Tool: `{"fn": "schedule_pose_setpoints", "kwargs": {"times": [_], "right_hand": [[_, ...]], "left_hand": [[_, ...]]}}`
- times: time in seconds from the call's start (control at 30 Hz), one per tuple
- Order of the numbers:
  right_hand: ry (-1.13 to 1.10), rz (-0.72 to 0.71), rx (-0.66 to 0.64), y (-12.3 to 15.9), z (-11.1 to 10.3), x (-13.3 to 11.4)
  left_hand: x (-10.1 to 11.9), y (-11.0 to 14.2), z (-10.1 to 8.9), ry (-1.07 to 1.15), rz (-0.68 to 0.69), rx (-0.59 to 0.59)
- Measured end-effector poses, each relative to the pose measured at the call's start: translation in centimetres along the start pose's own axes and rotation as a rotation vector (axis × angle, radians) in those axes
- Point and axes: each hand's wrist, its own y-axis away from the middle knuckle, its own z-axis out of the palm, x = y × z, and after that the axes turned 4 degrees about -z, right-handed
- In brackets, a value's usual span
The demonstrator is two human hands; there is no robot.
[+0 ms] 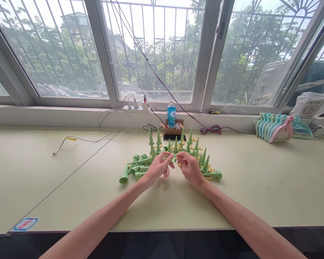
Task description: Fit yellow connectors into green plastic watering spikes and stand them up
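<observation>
My left hand and my right hand meet over the middle of the table. Between their fingertips shows a small part of a green plastic spike, mostly hidden by the fingers. The left thumb and forefinger close on it; the other left fingers curl loosely below. My right hand is pinched just beside it, and whatever lies in that pinch is too small to make out. Beyond stand several upright green cone-shaped spikes with small yellow valve pieces. Left of my left hand lie several hollow green spikes with ribbed collars.
A blue-labelled bottle stands in a small cardboard box at the back, behind a dark phone. A white cable lies at left. Coiled wire and packaged pastel hangers are at right, below the windows.
</observation>
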Motion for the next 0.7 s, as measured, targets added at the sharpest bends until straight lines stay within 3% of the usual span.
{"fn": "schedule_pose_setpoints", "kwargs": {"times": [0.23, 0.4, 0.7], "right_hand": [[0.006, 0.007, 0.001, -0.02, 0.11, 0.05], [-0.018, 0.006, -0.006, 0.01, 0.19, -0.27], [-0.022, 0.013, 0.006, -0.07, 0.18, -0.52]], "left_hand": [[-0.62, 0.21, 0.25, -0.164, 0.141, 0.055], [-0.75, 0.31, 0.50, -0.370, 0.261, 0.158], [-0.16, 0.64, 0.82, -0.339, 0.290, 0.243]]}}
